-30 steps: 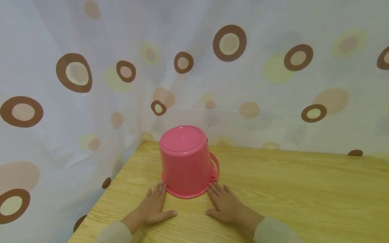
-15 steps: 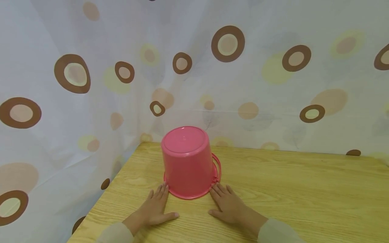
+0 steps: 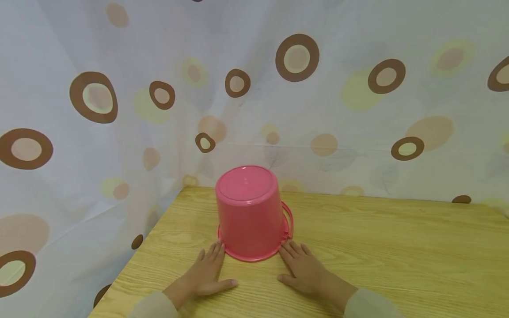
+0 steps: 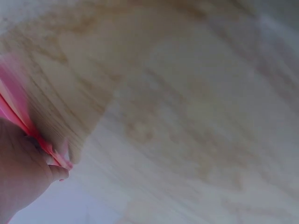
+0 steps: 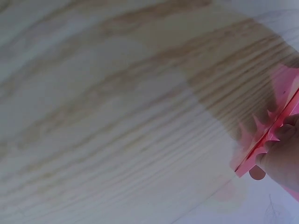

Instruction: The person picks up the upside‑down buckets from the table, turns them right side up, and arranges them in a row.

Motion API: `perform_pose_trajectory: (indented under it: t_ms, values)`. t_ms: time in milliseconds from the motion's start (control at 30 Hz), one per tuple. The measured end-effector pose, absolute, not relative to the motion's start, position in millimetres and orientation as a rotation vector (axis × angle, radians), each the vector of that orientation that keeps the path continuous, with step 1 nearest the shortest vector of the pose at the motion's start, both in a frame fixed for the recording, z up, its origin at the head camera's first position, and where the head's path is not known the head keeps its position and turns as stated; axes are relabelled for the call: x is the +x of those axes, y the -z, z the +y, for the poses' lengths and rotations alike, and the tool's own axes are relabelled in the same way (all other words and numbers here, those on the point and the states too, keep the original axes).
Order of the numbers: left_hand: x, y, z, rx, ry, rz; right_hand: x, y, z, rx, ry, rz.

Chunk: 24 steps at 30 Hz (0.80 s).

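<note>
A pink bucket (image 3: 250, 221) stands upside down on the wooden table, its base facing up. Its pink handle (image 3: 290, 219) sticks out at the right side, low down. My left hand (image 3: 204, 271) lies palm down with straight fingers, the tips against the rim at the bucket's left front. On the other side, my right hand (image 3: 305, 269) lies flat too, its fingertips at the rim near the handle. Both thumbs point inward, apart from the bucket. Each wrist view catches a bit of pink rim (image 4: 46, 144) by the fingers. What is under the bucket is hidden.
The light wooden table (image 3: 397, 247) stretches away to the right. Behind it and along its left side hangs a white curtain (image 3: 254, 53) printed with brown rings and pale spots. The table's left edge runs close to the left hand.
The bucket has slid a little to the right across the table. Both hands have shifted right along with it, their fingertips staying at the rim.
</note>
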State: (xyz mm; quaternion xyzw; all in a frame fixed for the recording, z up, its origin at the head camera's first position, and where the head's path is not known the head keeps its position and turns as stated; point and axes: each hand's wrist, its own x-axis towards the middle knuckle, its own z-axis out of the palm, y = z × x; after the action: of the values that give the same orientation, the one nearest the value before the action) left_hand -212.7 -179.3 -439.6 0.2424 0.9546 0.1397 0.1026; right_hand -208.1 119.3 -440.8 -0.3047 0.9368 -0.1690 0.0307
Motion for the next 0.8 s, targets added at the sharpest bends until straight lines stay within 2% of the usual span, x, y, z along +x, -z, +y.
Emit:
perform_pose_trajectory:
  t_ms: [800]
  values:
    - [-211,443,-170,0.778,-0.370,2.829,-201,441,131,-0.930,0.520,2.903]
